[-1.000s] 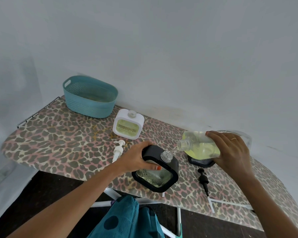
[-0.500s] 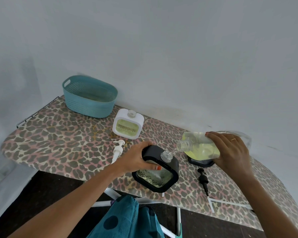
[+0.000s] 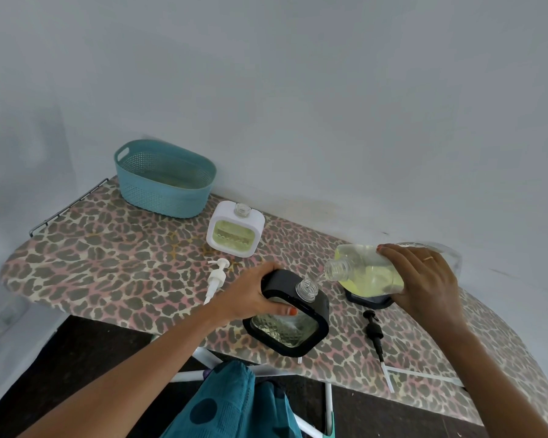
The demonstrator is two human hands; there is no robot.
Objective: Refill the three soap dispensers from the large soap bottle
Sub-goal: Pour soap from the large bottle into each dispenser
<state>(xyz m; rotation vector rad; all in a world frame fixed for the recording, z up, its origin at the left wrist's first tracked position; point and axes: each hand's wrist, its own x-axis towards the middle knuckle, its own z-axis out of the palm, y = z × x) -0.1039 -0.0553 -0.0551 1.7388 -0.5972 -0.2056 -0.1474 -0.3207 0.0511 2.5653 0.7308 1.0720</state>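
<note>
My right hand (image 3: 424,279) grips the large clear soap bottle (image 3: 366,270), tipped on its side, yellow-green soap inside. Its open mouth sits just above the clear neck of a black-framed dispenser (image 3: 290,317), and a thin stream runs between them. My left hand (image 3: 250,294) holds that dispenser's top left corner and tilts it. A white-framed dispenser (image 3: 234,230), with green soap and an open neck, stands further back. Under the big bottle a third, black dispenser (image 3: 369,300) is mostly hidden.
Everything rests on a leopard-print ironing board (image 3: 108,273) against a white wall. A teal basket (image 3: 165,178) stands at the back left. A white pump (image 3: 216,278) lies left of my left hand; a black pump (image 3: 374,333) lies near the front edge.
Almost nothing has moved. Both hands keep their hold and the bottle stays tipped over the black dispenser's neck.
</note>
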